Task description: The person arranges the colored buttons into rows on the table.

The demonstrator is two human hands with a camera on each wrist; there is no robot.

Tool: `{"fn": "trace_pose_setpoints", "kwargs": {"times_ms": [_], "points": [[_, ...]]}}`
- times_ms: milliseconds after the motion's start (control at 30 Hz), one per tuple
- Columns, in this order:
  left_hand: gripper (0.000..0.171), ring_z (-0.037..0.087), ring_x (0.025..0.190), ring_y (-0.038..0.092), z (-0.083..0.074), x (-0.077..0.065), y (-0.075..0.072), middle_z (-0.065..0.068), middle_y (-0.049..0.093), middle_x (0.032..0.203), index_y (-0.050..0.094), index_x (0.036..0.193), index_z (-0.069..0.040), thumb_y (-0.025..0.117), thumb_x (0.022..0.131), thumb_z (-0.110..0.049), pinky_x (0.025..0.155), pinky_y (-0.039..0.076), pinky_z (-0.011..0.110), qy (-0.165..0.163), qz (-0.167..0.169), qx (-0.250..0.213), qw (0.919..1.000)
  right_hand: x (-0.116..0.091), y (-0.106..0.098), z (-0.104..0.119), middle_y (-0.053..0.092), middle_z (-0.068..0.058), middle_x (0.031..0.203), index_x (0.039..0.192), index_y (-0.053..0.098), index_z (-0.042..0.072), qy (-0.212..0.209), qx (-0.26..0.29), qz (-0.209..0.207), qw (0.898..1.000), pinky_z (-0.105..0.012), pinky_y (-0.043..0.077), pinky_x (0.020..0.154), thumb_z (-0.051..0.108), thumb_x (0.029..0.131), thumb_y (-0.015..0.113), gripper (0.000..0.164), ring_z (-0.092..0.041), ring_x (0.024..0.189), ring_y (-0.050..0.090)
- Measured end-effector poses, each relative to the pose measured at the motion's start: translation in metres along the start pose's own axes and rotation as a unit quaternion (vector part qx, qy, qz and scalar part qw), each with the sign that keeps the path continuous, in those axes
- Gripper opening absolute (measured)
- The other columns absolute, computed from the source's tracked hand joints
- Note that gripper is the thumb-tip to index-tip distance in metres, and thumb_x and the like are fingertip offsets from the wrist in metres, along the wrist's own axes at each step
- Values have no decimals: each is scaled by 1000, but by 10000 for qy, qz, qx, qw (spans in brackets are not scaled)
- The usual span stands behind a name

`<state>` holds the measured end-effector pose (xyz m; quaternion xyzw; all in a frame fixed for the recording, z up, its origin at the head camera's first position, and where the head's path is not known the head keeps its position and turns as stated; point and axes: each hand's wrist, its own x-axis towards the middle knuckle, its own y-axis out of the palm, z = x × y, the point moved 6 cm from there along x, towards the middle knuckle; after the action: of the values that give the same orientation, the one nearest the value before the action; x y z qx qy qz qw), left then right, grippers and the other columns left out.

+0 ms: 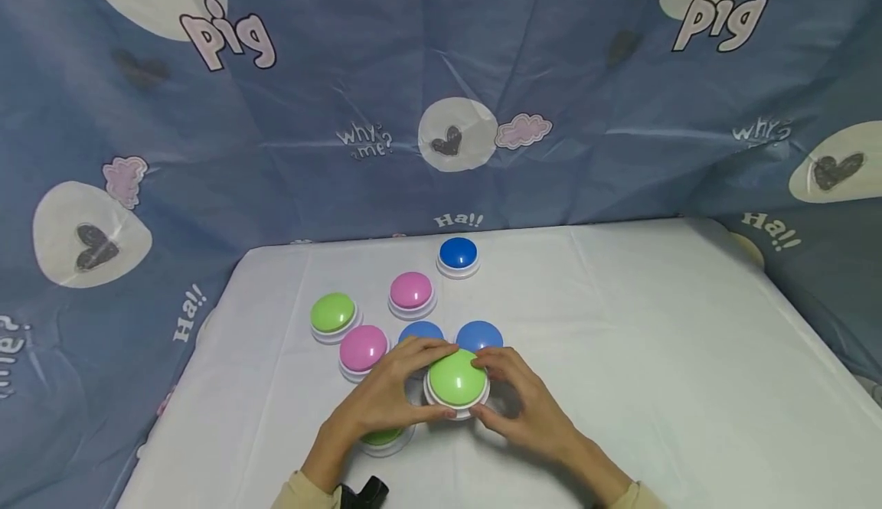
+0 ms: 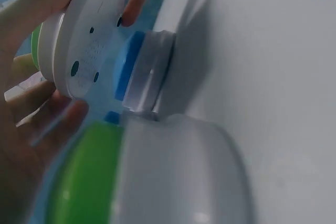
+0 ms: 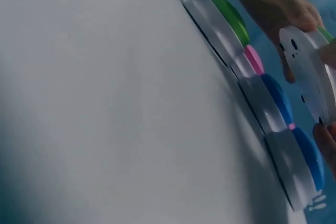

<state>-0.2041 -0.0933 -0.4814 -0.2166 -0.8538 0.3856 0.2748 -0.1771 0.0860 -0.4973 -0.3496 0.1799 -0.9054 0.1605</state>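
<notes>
Right of the right hand (image 1: 529,408), the desk (image 1: 661,356) offers a wide open lane. Two blue buttons (image 1: 478,334) just beyond the lifted green button (image 1: 457,379) block the way forward; a pink button (image 1: 363,347) crowds the left hand (image 1: 382,394), another green button (image 1: 382,438) its wrist.

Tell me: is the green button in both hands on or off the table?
Off: in both wrist views, the held green button shows its underside, clear of the table.
</notes>
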Motion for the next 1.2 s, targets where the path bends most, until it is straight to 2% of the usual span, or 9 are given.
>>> {"fn": "trace_pose_setpoints", "kwargs": {"times_ms": [167, 300, 433, 633, 733, 867, 1000, 1200], "points": [[75, 5, 121, 51, 3, 15, -2, -16, 52, 133, 49, 135, -33, 75, 69, -58, 96, 50, 33, 50, 102, -67, 9999, 4, -7, -17, 49, -4, 131, 129, 51, 12, 180, 151, -41, 9997, -32, 54, 91, 8, 77, 77, 58, -18, 122, 49], [76, 8, 121, 53, 7, 25, 0, -13, 51, 135, 48, 137, -31, 75, 71, -55, 98, 49, 34, -68, 223, -339, 9992, 8, -12, -25, 48, -5, 132, 130, 50, 12, 285, 263, -100, 9992, -34, 53, 93, 10, 79, 75, 56, -20, 125, 48], [76, 9, 125, 51, 13, 33, 1, -11, 50, 137, 46, 139, -29, 73, 73, -53, 103, 46, 36, -115, 274, -308, 9991, 13, -16, -32, 50, -5, 133, 130, 50, 11, 537, 204, -184, 9982, -37, 51, 95, 8, 79, 75, 56, -21, 126, 48], [78, 11, 125, 50, 16, 41, 1, -6, 47, 139, 42, 143, -26, 75, 75, -48, 103, 45, 37, -155, 511, -308, 9981, 25, -24, -24, 49, -18, 131, 128, 50, 2, 769, 262, -209, 9965, -41, 50, 96, 1, 78, 74, 55, -24, 126, 48], [77, 11, 121, 51, 18, 48, -1, -4, 47, 135, 41, 143, -28, 76, 76, -44, 101, 47, 37, -286, 587, -383, 9971, 31, -29, -19, 48, -23, 130, 127, 49, -2, 787, 367, -297, 9958, -42, 49, 97, -3, 78, 72, 54, -23, 127, 46], [76, 12, 118, 52, 23, 63, -1, -2, 48, 129, 43, 142, -27, 78, 75, -39, 99, 48, 31, -557, 525, -729, 9944, 34, -34, -36, 45, -17, 136, 130, 48, 3, 926, 521, -392, 9936, -39, 47, 100, -2, 81, 70, 54, -20, 131, 42], [78, 16, 123, 53, 30, 77, 3, 0, 48, 131, 42, 142, -20, 78, 75, -36, 100, 47, 29, -822, 417, -1099, 9897, 37, -40, -59, 43, -9, 140, 133, 46, 9, 1067, 629, -462, 9912, -32, 44, 103, 3, 83, 69, 55, -19, 134, 39], [79, 22, 121, 57, 40, 90, 11, -1, 46, 141, 41, 142, -23, 79, 74, -39, 95, 51, 28, -1244, 103, -1233, 9845, 46, -47, -75, 43, -10, 140, 134, 46, 10, 1136, 581, -544, 9903, -28, 43, 104, 3, 83, 69, 56, -25, 134, 38]]}}
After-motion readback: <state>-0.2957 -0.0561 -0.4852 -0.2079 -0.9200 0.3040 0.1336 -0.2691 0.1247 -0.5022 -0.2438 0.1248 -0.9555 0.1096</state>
